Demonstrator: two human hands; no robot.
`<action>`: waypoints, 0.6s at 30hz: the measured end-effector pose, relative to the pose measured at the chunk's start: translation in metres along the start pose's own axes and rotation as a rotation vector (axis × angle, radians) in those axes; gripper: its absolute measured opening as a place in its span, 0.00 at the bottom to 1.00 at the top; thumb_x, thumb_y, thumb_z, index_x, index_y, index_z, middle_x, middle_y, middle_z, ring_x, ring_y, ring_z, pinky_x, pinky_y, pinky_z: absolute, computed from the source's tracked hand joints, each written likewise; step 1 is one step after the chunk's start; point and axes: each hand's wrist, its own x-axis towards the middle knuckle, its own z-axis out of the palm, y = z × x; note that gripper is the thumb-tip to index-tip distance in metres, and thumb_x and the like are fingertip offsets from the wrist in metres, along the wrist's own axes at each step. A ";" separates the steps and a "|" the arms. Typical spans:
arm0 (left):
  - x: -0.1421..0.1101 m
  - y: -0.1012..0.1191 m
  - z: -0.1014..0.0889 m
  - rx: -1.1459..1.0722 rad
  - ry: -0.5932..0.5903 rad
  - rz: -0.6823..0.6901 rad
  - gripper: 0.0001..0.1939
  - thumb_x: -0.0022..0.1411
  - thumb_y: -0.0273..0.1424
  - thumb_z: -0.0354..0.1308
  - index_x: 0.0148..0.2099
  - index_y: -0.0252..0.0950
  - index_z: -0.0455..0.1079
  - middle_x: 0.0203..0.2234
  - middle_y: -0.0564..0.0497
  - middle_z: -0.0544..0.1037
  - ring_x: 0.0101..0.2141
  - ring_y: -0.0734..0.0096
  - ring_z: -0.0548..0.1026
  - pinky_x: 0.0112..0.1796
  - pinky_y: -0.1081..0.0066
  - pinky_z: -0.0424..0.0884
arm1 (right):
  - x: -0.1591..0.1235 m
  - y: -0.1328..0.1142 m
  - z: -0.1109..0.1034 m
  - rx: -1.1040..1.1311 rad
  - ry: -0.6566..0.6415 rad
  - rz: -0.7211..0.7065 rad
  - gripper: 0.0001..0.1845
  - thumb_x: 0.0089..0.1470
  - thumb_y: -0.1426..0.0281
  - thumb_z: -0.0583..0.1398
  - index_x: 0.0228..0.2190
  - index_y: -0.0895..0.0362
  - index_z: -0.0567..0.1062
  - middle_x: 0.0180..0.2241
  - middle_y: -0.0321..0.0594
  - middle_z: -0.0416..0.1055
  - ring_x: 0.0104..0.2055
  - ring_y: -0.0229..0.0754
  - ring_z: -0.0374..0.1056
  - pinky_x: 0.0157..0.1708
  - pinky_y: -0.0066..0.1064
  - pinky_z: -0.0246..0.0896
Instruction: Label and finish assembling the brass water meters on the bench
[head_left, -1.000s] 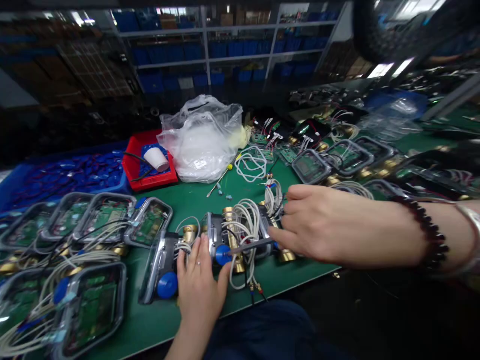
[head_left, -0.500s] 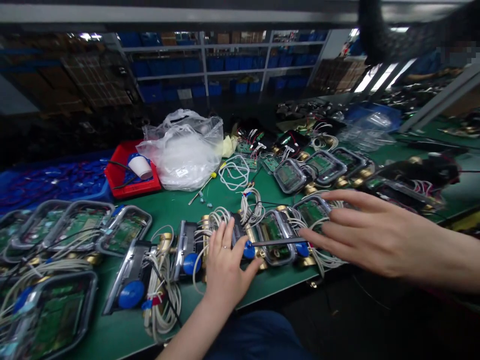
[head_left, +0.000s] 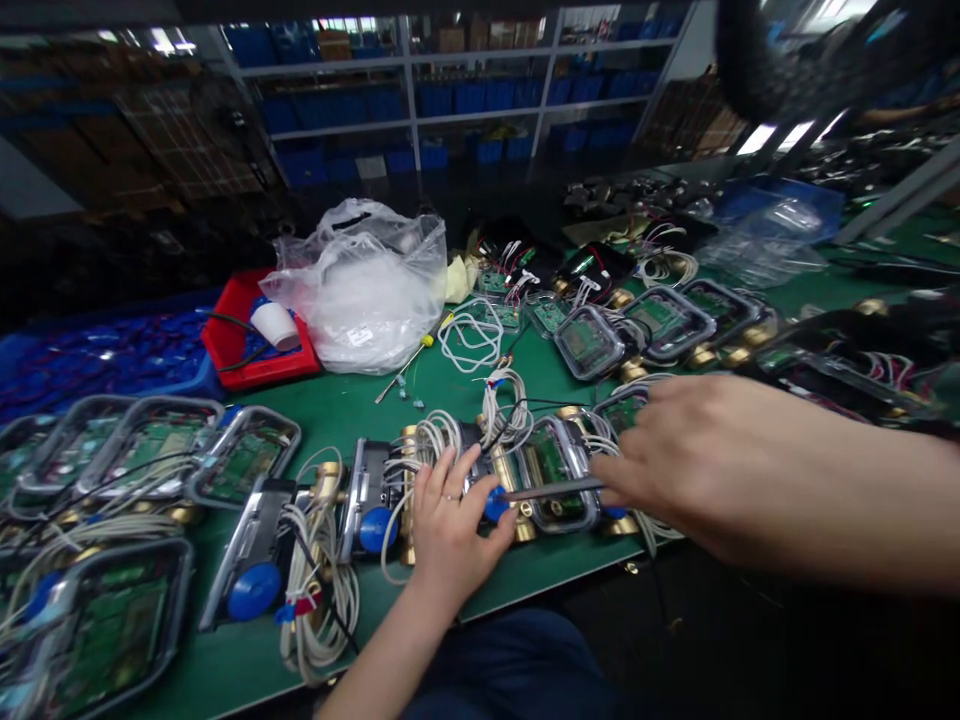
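My left hand (head_left: 454, 535) rests on a cable-wrapped brass unit in the front row. Its thumb and index finger close around a round blue cap (head_left: 495, 504), while the other fingers lie over the dark housing and grey cables (head_left: 439, 435). My right hand (head_left: 682, 465), blurred, is closed around a thin, straight metal tool (head_left: 555, 490). The tool's tip touches the blue cap, and its other end is hidden in my fist. Beneath the tool is a clear-lidded unit (head_left: 551, 460) with a green circuit board inside.
Several similar units with blue caps (head_left: 255, 590) and clear lids (head_left: 124, 620) line the left. Behind are a red bin (head_left: 259, 375) with a white cup (head_left: 275, 325), a plastic bag (head_left: 367, 300), a screwdriver (head_left: 405, 368) and white cord loops (head_left: 471, 335). More units (head_left: 589, 343) stand back right.
My right hand has shifted slightly left and its outstretched fingers have curled around the tool. My left thumb has drawn closer to the blue cap. The view has tilted slightly downward.
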 end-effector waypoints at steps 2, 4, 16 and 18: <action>0.001 -0.001 0.000 -0.010 0.012 0.014 0.08 0.57 0.35 0.57 0.39 0.41 0.73 0.47 0.46 0.76 0.52 0.54 0.67 0.54 0.56 0.55 | 0.009 0.013 0.002 0.322 -0.275 0.302 0.14 0.56 0.69 0.56 0.21 0.56 0.73 0.18 0.36 0.67 0.19 0.38 0.61 0.21 0.29 0.52; 0.002 -0.001 -0.001 -0.011 0.006 0.021 0.08 0.56 0.35 0.58 0.40 0.41 0.74 0.47 0.46 0.77 0.52 0.54 0.68 0.53 0.56 0.55 | 0.010 0.025 0.006 0.575 -0.472 0.483 0.19 0.59 0.64 0.53 0.20 0.57 0.72 0.18 0.35 0.67 0.19 0.37 0.60 0.19 0.26 0.51; 0.000 -0.005 -0.002 0.001 -0.037 0.033 0.11 0.55 0.34 0.59 0.42 0.39 0.71 0.49 0.45 0.75 0.53 0.53 0.67 0.53 0.56 0.57 | -0.032 0.007 0.013 -0.374 0.378 -0.299 0.23 0.61 0.82 0.40 0.42 0.62 0.73 0.22 0.35 0.62 0.27 0.42 0.56 0.47 0.43 0.53; -0.001 -0.004 -0.001 -0.004 -0.041 0.023 0.11 0.54 0.34 0.59 0.41 0.39 0.71 0.49 0.45 0.75 0.53 0.53 0.67 0.53 0.56 0.57 | -0.033 0.003 0.014 -0.395 0.383 -0.354 0.24 0.59 0.85 0.41 0.44 0.63 0.72 0.25 0.37 0.65 0.30 0.42 0.58 0.51 0.42 0.51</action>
